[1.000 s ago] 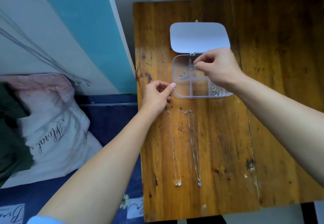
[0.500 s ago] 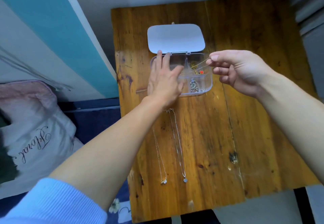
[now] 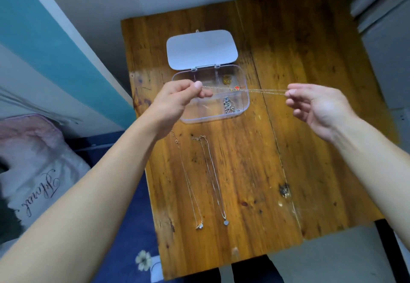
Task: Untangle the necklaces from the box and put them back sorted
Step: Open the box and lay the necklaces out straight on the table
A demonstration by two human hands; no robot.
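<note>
A thin gold necklace with a red pendant (image 3: 237, 88) is stretched level above the clear plastic box (image 3: 243, 76). My left hand (image 3: 177, 98) pinches one end over the box's left side. My right hand (image 3: 317, 107) pinches the other end to the right of the box. The box has its white lid (image 3: 202, 48) flipped open behind it. Inside lie a gold piece (image 3: 227, 79) at the back right and a silver tangle (image 3: 230, 105) at the front right. Two silver necklaces (image 3: 190, 185) (image 3: 214, 178) lie straight side by side on the wooden table (image 3: 288, 149), pendants towards me.
The small table stands against a white and teal wall (image 3: 55, 45) on the left. A pink pillow with lettering (image 3: 40, 171) lies on a dark blue bedsheet (image 3: 124, 227) at the lower left. Grey curtain folds (image 3: 381, 5) hang at the right.
My right hand has drawn the gold necklace out of the box to the right. My left hand left the box's compartments and took hold of the chain's other end, pulling it taut.
</note>
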